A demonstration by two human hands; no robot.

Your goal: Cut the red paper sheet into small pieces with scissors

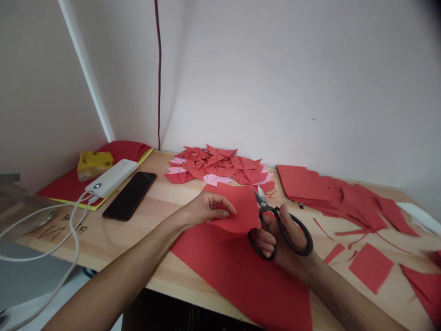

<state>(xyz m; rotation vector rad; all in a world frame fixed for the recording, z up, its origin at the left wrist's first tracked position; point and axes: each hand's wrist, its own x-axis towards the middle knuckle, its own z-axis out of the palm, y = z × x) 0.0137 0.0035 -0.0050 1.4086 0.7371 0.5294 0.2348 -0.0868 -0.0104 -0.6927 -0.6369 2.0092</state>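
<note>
Left forearm enters from the lower left, angled up toward the centre of the wooden table [165, 202]. Left hand [206, 208] is palm down, wrist low, fingers curled and pinched on the near-left edge of a red paper piece [243, 207]; the thumb sits under the sheet, fingertips on top. The piece is lifted slightly off the table and bows upward between the two hands.

Right forearm comes in from the lower right. Right hand [279, 239] is threaded through the loops of black-handled scissors [275, 225]: thumb through the upper loop, fingers closed through the lower one. The blades point up and left and meet the right edge of the held piece; how far apart the blades stand cannot be told, since the paper hides part of them.

Beneath both hands lies a large red sheet [241, 271], flat and overhanging the near table edge.

Around them: a heap of folded red and pink triangles [217, 166] against the wall; a stack of red squares [330, 191] at right, with thin red offcuts [370, 266] near the right wrist. At left, a black phone [130, 195] lies just beside a white power bank [112, 178] with cables, next to a yellow packet [93, 164] resting on red and yellow sheets.
</note>
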